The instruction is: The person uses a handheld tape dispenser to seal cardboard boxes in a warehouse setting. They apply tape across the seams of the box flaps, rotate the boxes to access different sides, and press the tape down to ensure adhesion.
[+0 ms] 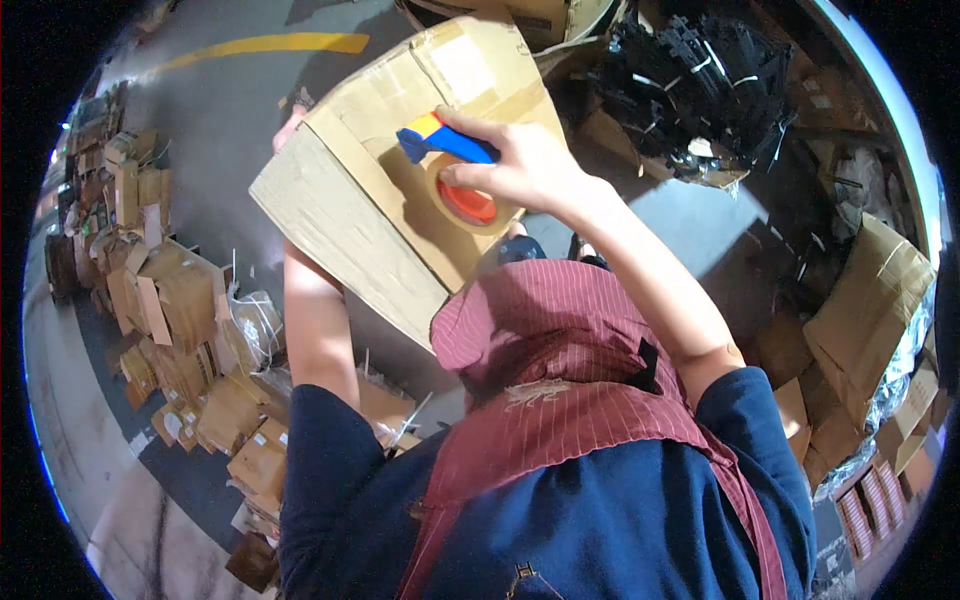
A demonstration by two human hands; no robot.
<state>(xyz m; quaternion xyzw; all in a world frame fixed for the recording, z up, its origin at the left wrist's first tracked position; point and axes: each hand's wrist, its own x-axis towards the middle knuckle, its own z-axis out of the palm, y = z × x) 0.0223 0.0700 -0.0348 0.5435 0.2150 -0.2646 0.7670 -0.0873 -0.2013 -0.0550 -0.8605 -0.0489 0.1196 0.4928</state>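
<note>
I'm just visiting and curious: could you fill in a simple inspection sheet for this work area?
Surface: grey floor with a yellow stripe.
Job's things: cardboard box, tilted; blue-and-red tape dispenser over its face.
Clutter: piled cartons at left; black heap at upper right, pieces unclear.
Hands: right hand grips the tape dispenser; left hand at the box's left edge, mostly hidden.
Cables: nothing seen for certain.
Surroundings: large cardboard piece at right.

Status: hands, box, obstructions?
Right hand holds tape dispenser. Left hand, partly hidden, at left edge of box. Tape dispenser and right hand cover part of box.
</note>
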